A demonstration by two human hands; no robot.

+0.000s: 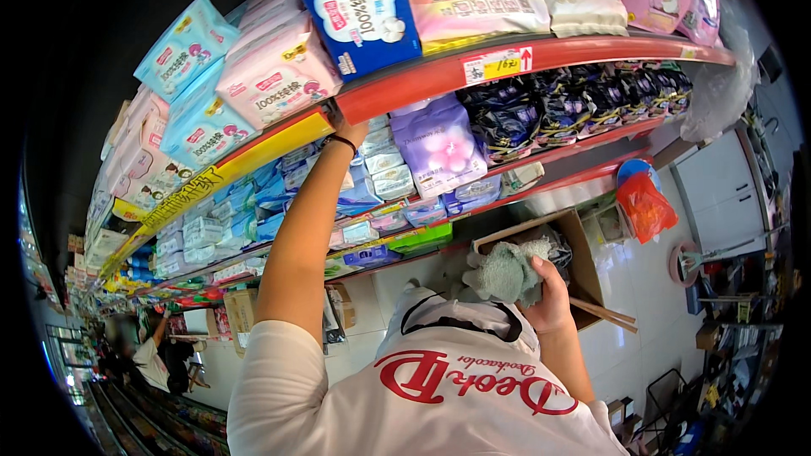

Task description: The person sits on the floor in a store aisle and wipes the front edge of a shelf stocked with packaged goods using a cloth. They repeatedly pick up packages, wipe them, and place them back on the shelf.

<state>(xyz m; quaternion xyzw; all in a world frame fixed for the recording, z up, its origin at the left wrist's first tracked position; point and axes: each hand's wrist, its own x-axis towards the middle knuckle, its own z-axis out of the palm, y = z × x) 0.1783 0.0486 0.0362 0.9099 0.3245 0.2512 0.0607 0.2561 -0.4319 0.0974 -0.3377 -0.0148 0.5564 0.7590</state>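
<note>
1. Store shelves (pixel 269 150) with pastel packages (pixel 274 76)
2. Left hand (pixel 349 133) at the red shelf edge (pixel 405 100), fingers hidden, grip impossible to tell
3. Grey cloth (pixel 505 274) in the gripping fingers of the right hand (pixel 551 300), near a cardboard box (pixel 590 274)

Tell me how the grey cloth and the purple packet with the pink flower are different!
The grey cloth is crumpled and fuzzy; the purple packet looks smooth and shiny. The cloth is plain, while the packet has a pink flower. The cloth is in the right hand; the packet is on the red-edged shelf. Both are right of the left hand.
</note>
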